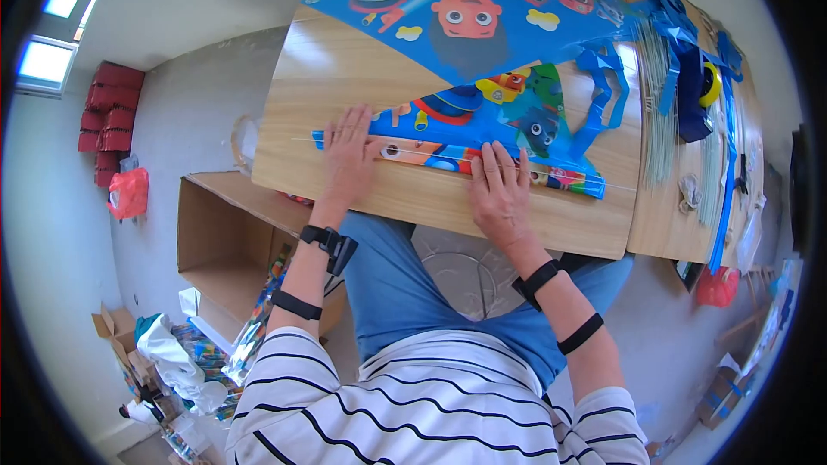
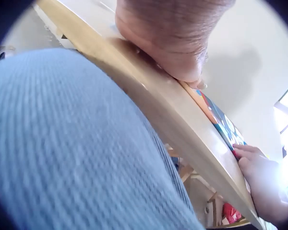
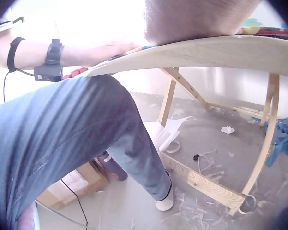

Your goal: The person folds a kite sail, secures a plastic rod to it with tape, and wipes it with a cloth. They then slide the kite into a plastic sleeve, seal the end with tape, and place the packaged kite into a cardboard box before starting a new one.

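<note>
A blue sheet printed with cartoon figures (image 1: 465, 112) lies on the wooden table, its near edge folded or rolled into a long narrow strip (image 1: 431, 155). A thin pale stick or line runs along that strip and sticks out past both ends. In the head view my left hand (image 1: 349, 155) presses flat near the strip's left end, fingers extended. Further right, my right hand (image 1: 501, 194) rests on the strip with its fingers spread forward. The left wrist view shows my left palm (image 2: 168, 38) close up and the right hand (image 2: 261, 177) on the strip farther off.
Another printed sheet (image 1: 465, 17) covers the table's far side. Blue scraps (image 1: 599, 95), bundled thin sticks (image 1: 659, 112) and a yellow tape roll (image 1: 710, 84) lie at the right. An open cardboard box (image 1: 224, 232) stands left of the table; wooden trestle legs (image 3: 168, 103) stand below.
</note>
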Demonstrator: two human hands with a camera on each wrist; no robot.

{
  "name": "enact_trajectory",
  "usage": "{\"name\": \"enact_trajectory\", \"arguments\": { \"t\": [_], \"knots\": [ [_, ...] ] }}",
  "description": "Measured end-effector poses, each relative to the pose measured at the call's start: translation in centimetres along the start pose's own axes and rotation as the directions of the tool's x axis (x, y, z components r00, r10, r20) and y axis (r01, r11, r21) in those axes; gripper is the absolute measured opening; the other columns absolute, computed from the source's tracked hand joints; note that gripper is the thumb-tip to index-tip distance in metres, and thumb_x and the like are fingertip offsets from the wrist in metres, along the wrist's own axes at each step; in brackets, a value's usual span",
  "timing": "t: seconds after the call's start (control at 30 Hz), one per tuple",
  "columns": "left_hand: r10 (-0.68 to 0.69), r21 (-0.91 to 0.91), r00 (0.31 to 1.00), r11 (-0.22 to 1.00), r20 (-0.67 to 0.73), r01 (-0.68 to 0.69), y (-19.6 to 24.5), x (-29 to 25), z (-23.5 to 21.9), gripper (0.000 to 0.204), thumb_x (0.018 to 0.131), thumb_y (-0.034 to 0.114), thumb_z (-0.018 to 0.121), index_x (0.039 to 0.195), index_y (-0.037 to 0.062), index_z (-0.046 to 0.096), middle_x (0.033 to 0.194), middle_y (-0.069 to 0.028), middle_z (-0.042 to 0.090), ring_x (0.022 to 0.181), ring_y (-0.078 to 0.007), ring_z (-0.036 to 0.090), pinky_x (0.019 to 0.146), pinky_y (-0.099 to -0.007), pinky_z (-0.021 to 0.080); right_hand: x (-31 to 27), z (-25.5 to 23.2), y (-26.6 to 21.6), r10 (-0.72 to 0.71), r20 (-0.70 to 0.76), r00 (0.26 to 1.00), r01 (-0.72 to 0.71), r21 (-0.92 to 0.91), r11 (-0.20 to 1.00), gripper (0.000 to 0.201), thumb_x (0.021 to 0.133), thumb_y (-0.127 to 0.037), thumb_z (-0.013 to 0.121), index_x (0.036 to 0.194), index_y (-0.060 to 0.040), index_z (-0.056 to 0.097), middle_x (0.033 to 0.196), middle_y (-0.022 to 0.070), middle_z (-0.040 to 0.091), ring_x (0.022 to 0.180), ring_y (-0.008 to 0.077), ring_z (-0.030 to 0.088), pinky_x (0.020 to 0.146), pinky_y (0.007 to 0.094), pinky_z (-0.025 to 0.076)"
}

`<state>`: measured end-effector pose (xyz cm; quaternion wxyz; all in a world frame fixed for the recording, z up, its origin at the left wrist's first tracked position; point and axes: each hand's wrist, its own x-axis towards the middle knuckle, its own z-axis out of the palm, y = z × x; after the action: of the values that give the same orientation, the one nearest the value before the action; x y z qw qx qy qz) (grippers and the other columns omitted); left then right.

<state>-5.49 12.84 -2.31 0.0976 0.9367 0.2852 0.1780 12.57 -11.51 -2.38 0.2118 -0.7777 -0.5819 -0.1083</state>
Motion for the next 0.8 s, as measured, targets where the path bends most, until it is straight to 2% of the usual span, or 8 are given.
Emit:
{"name": "enact_trajectory", "arguments": {
  "t": [0.1, 0.2, 0.3, 0.4, 0.5, 0.63, 0.8],
  "knots": [
    [-0.097, 0.016, 0.995, 0.995, -0.036, 0.098, -1.2, 0.3, -0.6, 0.052, 0.099, 0.027, 0.061, 0.144, 0.0018, 0.056, 0.153, -0.0142, 0.052, 0.148, -0.0325, 0.041, 0.122, -0.0564, 0.022, 0.2, 0.1, -0.1, -0.010, -0.014, 1.000, 0.010, 0.001, 1.000, 0.041, 0.090, -0.021, 0.066, 0.121, 0.0057, 0.067, 0.140, 0.0229, 0.058, 0.137, 0.0388, 0.051, 0.119, 0.0669, 0.027],
    [-0.009, 0.085, 0.994, 0.996, -0.105, 0.018, 1.0, 1.3, -1.7, 0.047, 0.097, 0.020, 0.064, 0.140, 0.0013, 0.059, 0.149, -0.0145, 0.056, 0.144, -0.0328, 0.045, 0.121, -0.0532, 0.028, 0.1, -0.3, -0.1, -0.008, -0.012, 1.000, 0.008, 0.014, 1.000, 0.040, 0.091, -0.019, 0.064, 0.121, 0.0066, 0.067, 0.138, 0.0245, 0.059, 0.135, 0.0399, 0.052, 0.118, 0.0672, 0.029],
    [0.212, -0.188, 0.977, 0.960, 0.004, -0.207, 6.6, 2.2, -1.3, 0.036, 0.093, 0.009, 0.065, 0.128, -0.0002, 0.065, 0.140, -0.0149, 0.062, 0.134, -0.0344, 0.053, 0.114, -0.0492, 0.039, 0.1, 0.0, 0.0, -0.007, -0.045, 0.999, 0.008, 0.023, 1.000, 0.039, 0.090, -0.017, 0.062, 0.120, 0.0073, 0.067, 0.137, 0.0255, 0.059, 0.133, 0.0408, 0.053, 0.117, 0.0681, 0.030],
    [0.272, -0.399, 0.961, 0.878, -0.038, -0.264, 12.3, 2.9, 0.6, 0.026, 0.091, 0.002, 0.062, 0.117, -0.0006, 0.068, 0.130, -0.0152, 0.067, 0.120, -0.0355, 0.060, 0.104, -0.0453, 0.047, 0.0, 0.1, 0.1, -0.003, -0.049, 0.999, 0.005, 0.033, 0.999, 0.039, 0.089, -0.017, 0.061, 0.118, 0.0078, 0.067, 0.137, 0.0259, 0.059, 0.134, 0.0406, 0.052, 0.116, 0.0689, 0.029],
    [0.179, -0.547, 0.982, 0.817, -0.060, -0.182, 14.7, 2.7, 3.5, 0.021, 0.090, 0.000, 0.062, 0.109, -0.0001, 0.070, 0.122, -0.0156, 0.069, 0.111, -0.0353, 0.061, 0.098, -0.0446, 0.049, -0.1, 0.0, 0.3, -0.005, -0.046, 0.999, 0.006, 0.019, 1.000, 0.041, 0.089, -0.017, 0.058, 0.120, 0.0083, 0.066, 0.136, 0.0263, 0.059, 0.136, 0.0409, 0.051, 0.117, 0.0700, 0.028],
    [0.060, -0.570, 0.990, 0.812, -0.130, -0.124, 15.2, 2.7, 5.0, 0.017, 0.090, 0.001, 0.064, 0.104, 0.0010, 0.073, 0.113, -0.0136, 0.072, 0.107, -0.0337, 0.062, 0.095, -0.0425, 0.051, 0.0, -0.2, 0.3, 0.002, -0.056, 0.998, -0.001, 0.019, 1.000, 0.040, 0.086, -0.015, 0.059, 0.119, 0.0066, 0.067, 0.137, 0.0245, 0.059, 0.136, 0.0390, 0.051, 0.116, 0.0691, 0.028],
    [0.077, -0.548, 0.988, 0.825, -0.134, -0.139, 14.9, 2.7, 5.4, 0.017, 0.089, 0.001, 0.065, 0.104, 0.0023, 0.073, 0.114, -0.0124, 0.072, 0.106, -0.0328, 0.062, 0.094, -0.0412, 0.050, 0.0, -0.2, 0.4, 0.038, -0.079, 0.996, -0.033, 0.062, 0.997, 0.037, 0.087, -0.015, 0.061, 0.119, 0.0030, 0.068, 0.136, 0.0205, 0.062, 0.136, 0.0344, 0.053, 0.118, 0.0681, 0.027]
  ]
}}
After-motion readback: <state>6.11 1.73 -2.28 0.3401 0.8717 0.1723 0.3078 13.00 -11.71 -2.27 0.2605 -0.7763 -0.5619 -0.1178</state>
